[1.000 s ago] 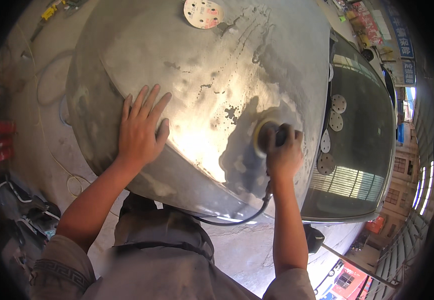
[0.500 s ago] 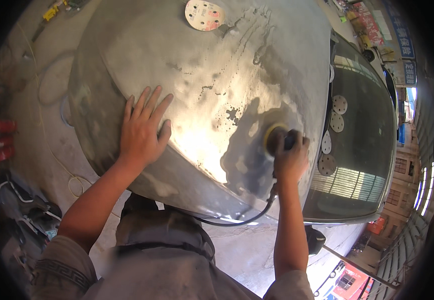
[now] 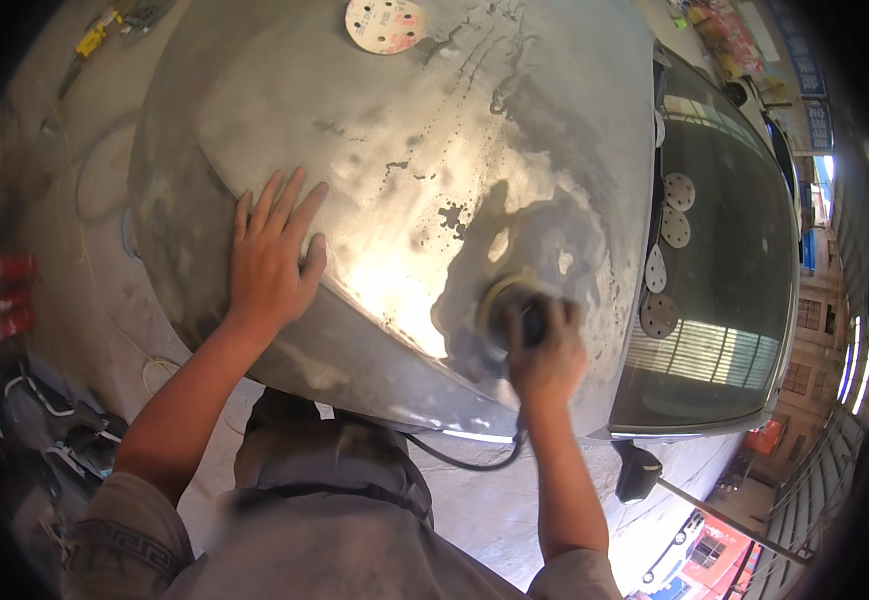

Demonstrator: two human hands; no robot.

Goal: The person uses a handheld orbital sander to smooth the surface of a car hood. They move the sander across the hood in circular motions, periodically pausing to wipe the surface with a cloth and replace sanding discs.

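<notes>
My right hand [image 3: 546, 355] is closed around a round orbital sander [image 3: 510, 312], its pad against the car bonnet [image 3: 284, 120]. A dark hose [image 3: 464, 464] runs from the sander down past the bonnet's near edge. The pad lies within a dark grey patch [image 3: 464, 290] on the dull, sanded metal. Farther left, my left hand [image 3: 276, 262] rests flat on the bonnet near its side seam, fingers spread and holding nothing. A perforated sanding disc [image 3: 385, 24] lies on the far part of the bonnet.
Several perforated discs [image 3: 676, 227] lie along the base of the windscreen [image 3: 719, 260] at the right. The wing mirror [image 3: 637, 472] juts out below it. Red objects [image 3: 12, 295], a scooter [image 3: 49, 430] and a yellow tool [image 3: 94, 38] stand or lie on the floor at the left.
The sander in my right hand has moved left and nearer to me across the dark patch. My left hand stays flat on the bonnet; the whole view has shifted slightly.
</notes>
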